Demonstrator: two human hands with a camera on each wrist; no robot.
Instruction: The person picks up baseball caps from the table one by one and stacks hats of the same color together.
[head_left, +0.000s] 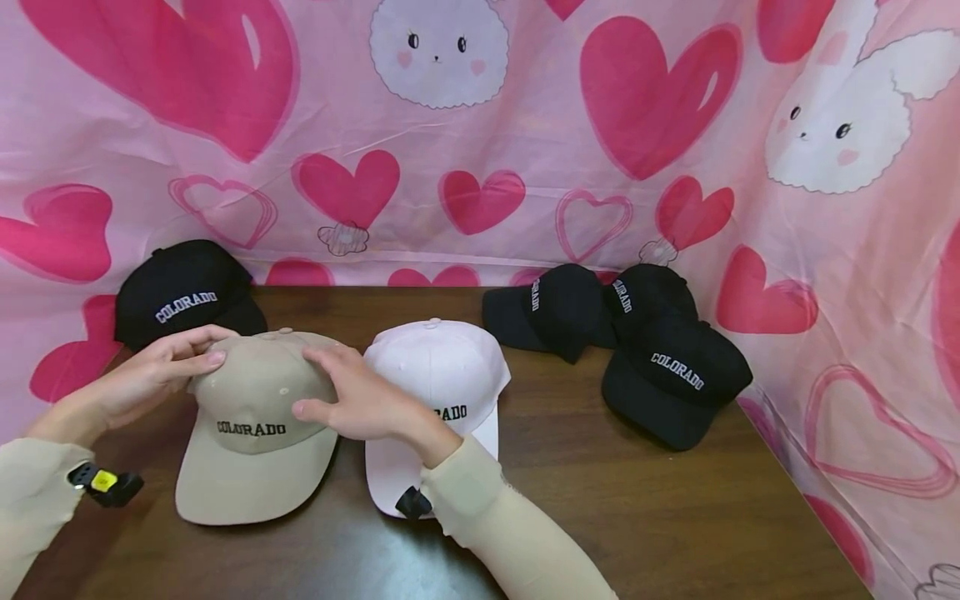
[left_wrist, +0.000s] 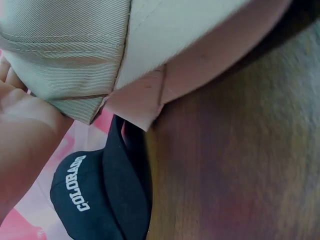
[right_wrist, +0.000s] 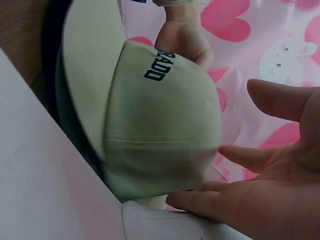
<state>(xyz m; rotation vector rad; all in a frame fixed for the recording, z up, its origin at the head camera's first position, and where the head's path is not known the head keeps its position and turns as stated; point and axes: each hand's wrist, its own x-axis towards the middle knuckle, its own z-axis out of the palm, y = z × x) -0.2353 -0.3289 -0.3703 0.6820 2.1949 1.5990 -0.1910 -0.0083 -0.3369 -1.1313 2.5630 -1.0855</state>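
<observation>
A beige baseball cap (head_left: 266, 392) with dark COLORADO lettering stands between both hands, its brim toward me. My left hand (head_left: 161, 371) lies along its left side, fingers reaching behind the crown and thumb at its edge. On the other side, the fingers of my right hand (head_left: 367, 392) touch the crown; in the right wrist view the thumb (right_wrist: 272, 97) stands apart from it. A white cap (head_left: 431, 358) sits just to the right, partly hidden by my right wrist. Behind my left hand is a black cap (head_left: 187, 287), also lettered COLORADO.
Several black caps are grouped at the right: one cap (head_left: 558, 308) facing left, another cap (head_left: 652, 292) behind, and a third cap (head_left: 675, 375) nearest me. All rest on a brown wooden table (head_left: 570, 500). A pink heart-print cloth (head_left: 525, 133) hangs along the back and right edges.
</observation>
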